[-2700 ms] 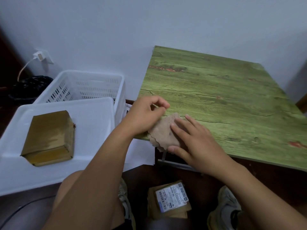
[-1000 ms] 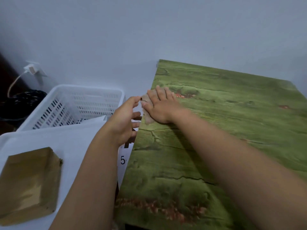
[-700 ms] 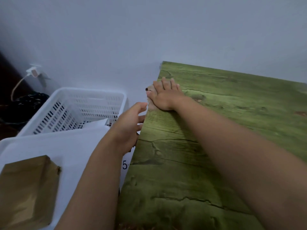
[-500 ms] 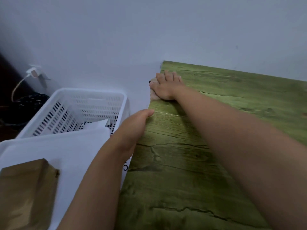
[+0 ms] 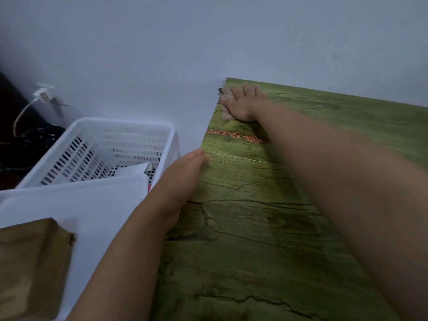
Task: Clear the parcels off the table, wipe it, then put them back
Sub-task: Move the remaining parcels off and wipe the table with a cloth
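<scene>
Table (image 5: pixel 289 228) cleared, wiping underway: R hand (image 5: pixel 240 105) flat on cloth (image 5: pixel 225 114) at far-left corner; L hand (image 5: pixel 183 179) flat, empty, on left edge. Parcels' return left.

A plain pale wall (image 5: pixel 208 38) is seen behind. A white charger (image 5: pixel 43 96) is plugged into it at left, its cable hanging beside a dark corner; dim light is cast.

White slotted basket (image 5: pixel 97 149) beside wall plug (image 5: pixel 44 96).
</scene>
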`<action>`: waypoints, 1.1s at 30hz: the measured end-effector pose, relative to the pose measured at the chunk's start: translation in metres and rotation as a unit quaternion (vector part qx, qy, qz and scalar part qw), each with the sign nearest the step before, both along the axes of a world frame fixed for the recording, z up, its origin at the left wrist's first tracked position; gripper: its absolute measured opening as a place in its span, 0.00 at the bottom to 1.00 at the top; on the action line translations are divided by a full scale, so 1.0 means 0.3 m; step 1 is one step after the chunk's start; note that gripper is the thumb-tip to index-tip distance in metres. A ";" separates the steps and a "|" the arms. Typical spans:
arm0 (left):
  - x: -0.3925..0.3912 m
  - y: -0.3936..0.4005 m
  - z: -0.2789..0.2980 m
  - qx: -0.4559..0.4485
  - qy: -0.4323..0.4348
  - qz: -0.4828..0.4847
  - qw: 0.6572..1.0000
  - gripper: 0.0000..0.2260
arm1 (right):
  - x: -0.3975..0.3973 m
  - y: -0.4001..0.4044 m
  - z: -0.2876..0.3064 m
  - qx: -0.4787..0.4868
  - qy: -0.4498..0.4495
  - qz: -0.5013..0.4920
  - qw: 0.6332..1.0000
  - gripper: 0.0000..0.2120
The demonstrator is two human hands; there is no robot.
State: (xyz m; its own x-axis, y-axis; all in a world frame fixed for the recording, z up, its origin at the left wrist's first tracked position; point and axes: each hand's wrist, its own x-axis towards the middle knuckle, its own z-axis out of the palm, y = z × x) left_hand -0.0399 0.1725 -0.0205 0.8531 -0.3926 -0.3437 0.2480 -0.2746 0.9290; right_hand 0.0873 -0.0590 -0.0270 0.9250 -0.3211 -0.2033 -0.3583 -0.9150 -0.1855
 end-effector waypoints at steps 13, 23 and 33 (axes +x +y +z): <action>0.017 0.019 0.035 -0.102 0.142 0.098 0.980 0.21 | -0.474 0.191 -0.008 -0.039 -0.001 0.206 0.978 0.32; -0.010 0.007 0.046 -0.072 0.084 0.119 0.987 0.21 | -0.941 0.376 -0.013 -0.063 -0.034 0.423 0.903 0.30; -0.073 -0.014 0.030 0.051 -0.071 0.081 0.993 0.18 | -1.116 0.326 -0.042 -0.061 -0.109 0.564 0.816 0.29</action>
